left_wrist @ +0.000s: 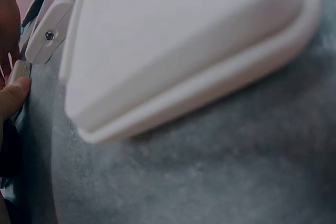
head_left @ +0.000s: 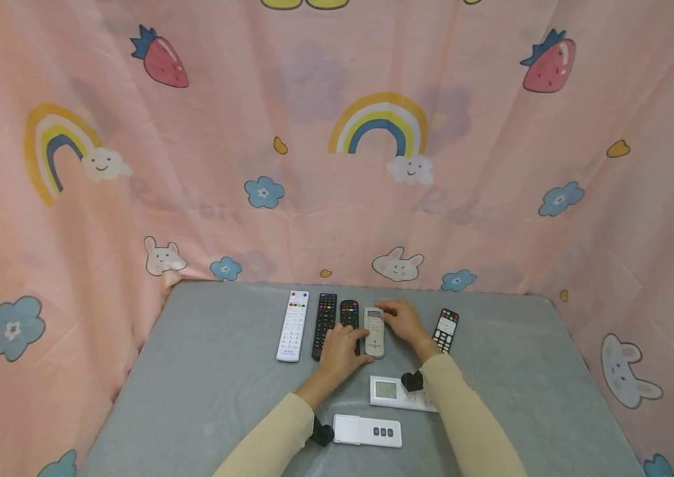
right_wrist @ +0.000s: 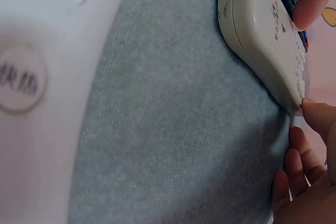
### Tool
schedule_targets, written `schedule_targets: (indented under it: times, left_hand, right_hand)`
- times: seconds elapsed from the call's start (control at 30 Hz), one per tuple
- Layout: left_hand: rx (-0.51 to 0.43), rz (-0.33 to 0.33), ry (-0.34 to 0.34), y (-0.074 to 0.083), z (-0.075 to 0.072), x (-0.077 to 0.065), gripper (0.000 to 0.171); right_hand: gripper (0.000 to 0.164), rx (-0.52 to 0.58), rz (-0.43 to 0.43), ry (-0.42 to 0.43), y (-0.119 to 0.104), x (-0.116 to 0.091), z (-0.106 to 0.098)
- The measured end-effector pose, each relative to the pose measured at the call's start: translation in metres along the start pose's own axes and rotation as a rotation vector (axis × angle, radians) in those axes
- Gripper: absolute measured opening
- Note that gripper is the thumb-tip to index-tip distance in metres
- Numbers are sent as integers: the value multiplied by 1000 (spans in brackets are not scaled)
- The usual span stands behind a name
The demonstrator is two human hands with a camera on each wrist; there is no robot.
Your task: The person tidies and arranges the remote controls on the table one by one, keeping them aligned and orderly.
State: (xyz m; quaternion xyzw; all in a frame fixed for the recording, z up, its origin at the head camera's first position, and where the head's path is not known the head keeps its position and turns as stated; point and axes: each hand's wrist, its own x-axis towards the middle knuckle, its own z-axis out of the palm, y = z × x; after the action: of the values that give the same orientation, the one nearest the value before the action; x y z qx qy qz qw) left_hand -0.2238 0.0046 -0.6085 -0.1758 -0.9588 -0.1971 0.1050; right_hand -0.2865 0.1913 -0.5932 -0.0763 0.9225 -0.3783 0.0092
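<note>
A beige remote control (head_left: 375, 338) lies upright in a row on the grey table, between both hands. My left hand (head_left: 339, 354) holds its lower end, the thumb at the bottom edge and a finger along the left side. With thumb and finger, my right hand (head_left: 404, 322) pinches its top end; in the right wrist view the thumb touches the corner of the beige remote (right_wrist: 262, 35) and the other fingers curl beside it. To its left are a short black remote (head_left: 349, 311), partly covered by the left hand, a longer black remote (head_left: 326, 315) and a white remote (head_left: 293, 328).
A black remote with white buttons (head_left: 447, 328) lies right of the right hand. Nearer, a white remote with a screen (head_left: 386, 389) lies sideways, partly under the right forearm. A white remote with grey buttons (head_left: 361, 430) lies by the left wrist. A pink curtain (head_left: 313, 232) surrounds the table.
</note>
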Motion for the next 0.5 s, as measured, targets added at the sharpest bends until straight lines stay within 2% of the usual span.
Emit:
schedule_targets:
  times: [0.33,0.5]
  left_hand:
    - [17,28,3,1,-1,-1,58]
    - [-33,45,5,1,-13,-2,52]
  right_hand:
    - [34,59,29,-4,2,-3,-4]
    - [36,111,19,-19,-2,-9,-19]
